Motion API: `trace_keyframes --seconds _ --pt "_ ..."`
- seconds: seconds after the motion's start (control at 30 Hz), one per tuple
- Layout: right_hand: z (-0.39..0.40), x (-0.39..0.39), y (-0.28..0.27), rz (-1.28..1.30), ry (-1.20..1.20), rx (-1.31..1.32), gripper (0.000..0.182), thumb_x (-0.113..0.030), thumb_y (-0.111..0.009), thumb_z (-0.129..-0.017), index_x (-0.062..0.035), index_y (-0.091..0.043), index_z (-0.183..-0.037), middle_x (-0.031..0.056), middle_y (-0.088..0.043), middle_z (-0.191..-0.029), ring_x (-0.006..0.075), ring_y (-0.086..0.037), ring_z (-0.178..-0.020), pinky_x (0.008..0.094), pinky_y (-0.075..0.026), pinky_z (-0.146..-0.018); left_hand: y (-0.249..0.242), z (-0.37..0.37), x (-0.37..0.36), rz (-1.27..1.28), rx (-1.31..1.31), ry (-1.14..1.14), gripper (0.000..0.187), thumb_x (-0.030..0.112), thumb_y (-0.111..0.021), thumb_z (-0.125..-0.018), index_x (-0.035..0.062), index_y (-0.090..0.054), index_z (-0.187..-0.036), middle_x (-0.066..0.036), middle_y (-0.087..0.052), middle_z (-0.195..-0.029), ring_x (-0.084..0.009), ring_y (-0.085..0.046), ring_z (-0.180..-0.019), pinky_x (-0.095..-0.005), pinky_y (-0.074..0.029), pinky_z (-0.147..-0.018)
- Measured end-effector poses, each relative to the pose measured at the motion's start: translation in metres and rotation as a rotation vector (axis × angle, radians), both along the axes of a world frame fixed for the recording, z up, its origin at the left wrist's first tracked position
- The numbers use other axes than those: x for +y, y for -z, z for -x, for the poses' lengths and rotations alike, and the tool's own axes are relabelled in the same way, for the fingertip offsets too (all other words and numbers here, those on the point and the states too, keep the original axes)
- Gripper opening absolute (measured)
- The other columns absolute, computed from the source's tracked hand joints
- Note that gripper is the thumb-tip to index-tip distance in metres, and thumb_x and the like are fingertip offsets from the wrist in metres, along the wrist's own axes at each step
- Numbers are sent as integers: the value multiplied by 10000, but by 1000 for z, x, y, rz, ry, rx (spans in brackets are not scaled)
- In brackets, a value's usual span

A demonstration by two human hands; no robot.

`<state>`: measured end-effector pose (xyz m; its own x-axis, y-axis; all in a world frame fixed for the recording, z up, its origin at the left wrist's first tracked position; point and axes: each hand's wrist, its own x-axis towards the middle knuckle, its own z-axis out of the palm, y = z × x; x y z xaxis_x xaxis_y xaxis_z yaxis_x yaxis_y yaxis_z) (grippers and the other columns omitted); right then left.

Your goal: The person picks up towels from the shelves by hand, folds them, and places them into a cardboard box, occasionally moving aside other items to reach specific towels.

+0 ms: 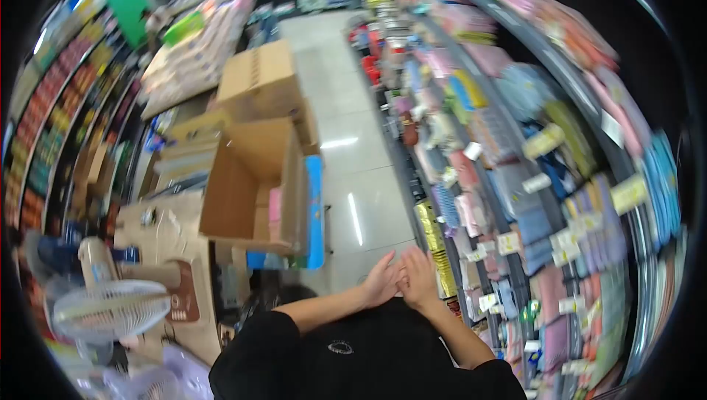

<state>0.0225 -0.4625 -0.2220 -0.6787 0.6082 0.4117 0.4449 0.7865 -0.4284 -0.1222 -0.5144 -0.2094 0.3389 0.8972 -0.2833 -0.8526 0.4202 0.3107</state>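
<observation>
My left hand point(382, 281) and my right hand point(419, 279) meet in front of my chest, just above the black shirt. The left palm faces inward with its fingers loosely stretched. Fingers of the right hand point away from me and lie against the left hand. I make out no object between them, though the picture is somewhat blurred. Beyond them on the left, an open cardboard box point(221, 194) has a pink item point(275, 205) inside.
Shelves of folded towels point(515, 201) line the right. A closed carton point(258, 69) stands behind the open box, above a blue platform point(315, 212). At lower left, a white fan point(110, 310) lies near a wooden tabletop point(166, 227). A tiled aisle point(353, 157) runs ahead.
</observation>
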Motion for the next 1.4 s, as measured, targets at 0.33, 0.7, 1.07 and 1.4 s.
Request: trace_keyframes --seconds 0.33,0.7,1.07,1.4 --pt "85 81 26 314 -148 -168 310 -126 -611 -858 -2 -564 -1138 214 -584 -1170 383 -552 -1104 419 -441 -943 2 212 9 7 2279 -724 654 184 -671 -785 -27 -403 -1342 -226 -501 -1292 -389 -490 -1178 -450 -392 -991" --pt "166 186 60 623 -207 -191 230 -148 -609 -874 11 -606 -1041 190 -644 -985 327 -647 -836 386 -505 -765 44 252 39 449 2165 -423 404 238 -588 -884 7 -545 -1213 -214 -634 -1023 -369 -620 -908 -405 -499 -756" --pt "254 335 112 834 -187 -201 241 -175 -588 -888 9 -606 -1042 168 -670 -904 289 -666 -807 369 -512 -731 142 394 70 516 1187 -289 272 200 -588 -903 -15 -633 -1063 -89 -677 -866 -166 -634 -806 -294 -497 -716" --pt "226 378 145 850 -83 -478 263 -176 -598 -886 18 -599 -1064 172 -674 -881 257 -678 -800 338 -521 -712 333 514 63 954 1499 -235 602 221 -789 -722 -54 -540 -1194 -198 -652 -1047 -291 -636 -980 -357 -498 -851"
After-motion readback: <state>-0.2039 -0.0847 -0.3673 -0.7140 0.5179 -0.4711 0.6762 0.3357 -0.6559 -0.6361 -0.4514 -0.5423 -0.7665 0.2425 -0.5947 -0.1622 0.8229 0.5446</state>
